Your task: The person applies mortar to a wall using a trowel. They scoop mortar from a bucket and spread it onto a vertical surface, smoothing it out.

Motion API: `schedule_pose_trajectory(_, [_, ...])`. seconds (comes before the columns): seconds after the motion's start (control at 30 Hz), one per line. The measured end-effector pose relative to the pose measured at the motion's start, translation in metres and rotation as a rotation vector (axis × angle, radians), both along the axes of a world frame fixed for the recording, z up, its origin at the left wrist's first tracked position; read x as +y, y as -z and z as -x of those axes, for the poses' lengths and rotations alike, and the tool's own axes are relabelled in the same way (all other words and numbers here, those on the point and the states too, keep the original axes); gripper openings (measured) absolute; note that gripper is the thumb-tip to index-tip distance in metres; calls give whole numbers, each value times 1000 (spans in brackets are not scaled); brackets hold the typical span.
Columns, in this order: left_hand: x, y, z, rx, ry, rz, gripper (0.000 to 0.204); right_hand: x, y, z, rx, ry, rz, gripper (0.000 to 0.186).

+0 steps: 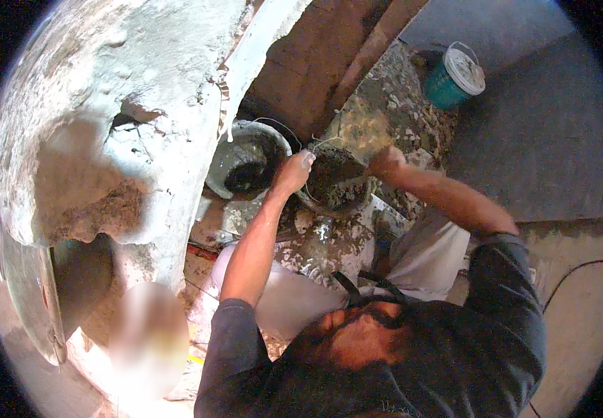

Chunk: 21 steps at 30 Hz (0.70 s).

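My left hand [293,169] is closed on the thin wire handle of a dark bucket [338,187] holding a lumpy grey-brown mix, at the middle of the view. My right hand [387,164] is closed at that bucket's right side; a tan, motion-blurred shape [361,129] lies just beyond it, and I cannot make out what it grips. Left of my left hand stands a paler bucket [235,171] with dark wet mix inside and its own wire handle.
A rough white plastered structure [71,90] fills the left. Brown boards [322,56] rise behind the buckets. A teal lidded bucket [448,82] stands by grey panels [531,132] at right. Rubble [427,118] covers the ground between. A black cable [573,272] runs at far right.
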State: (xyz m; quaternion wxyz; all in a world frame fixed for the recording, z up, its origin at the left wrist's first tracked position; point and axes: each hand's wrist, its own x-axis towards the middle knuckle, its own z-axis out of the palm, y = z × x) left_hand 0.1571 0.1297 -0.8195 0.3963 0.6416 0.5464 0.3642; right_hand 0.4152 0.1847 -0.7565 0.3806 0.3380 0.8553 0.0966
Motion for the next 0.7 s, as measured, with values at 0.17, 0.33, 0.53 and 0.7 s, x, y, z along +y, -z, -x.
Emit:
schedule_pose_trajectory(0.17, [2,3,7,6,0,-7,28,-66,34,34,-10,136,138,18])
schedule_pose_trajectory(0.33, [1,-4,11,6,-12,83,27,-60,-54,4,248,-184,59,24])
schedule_pose_trajectory(0.53, [4,-6,-4,-8,40,12,27,6,17,-31,82,112,161,34])
schedule_pose_trajectory(0.7, [6,14,13,12,-2,-2,28,-81,58,46,137,126,152,29])
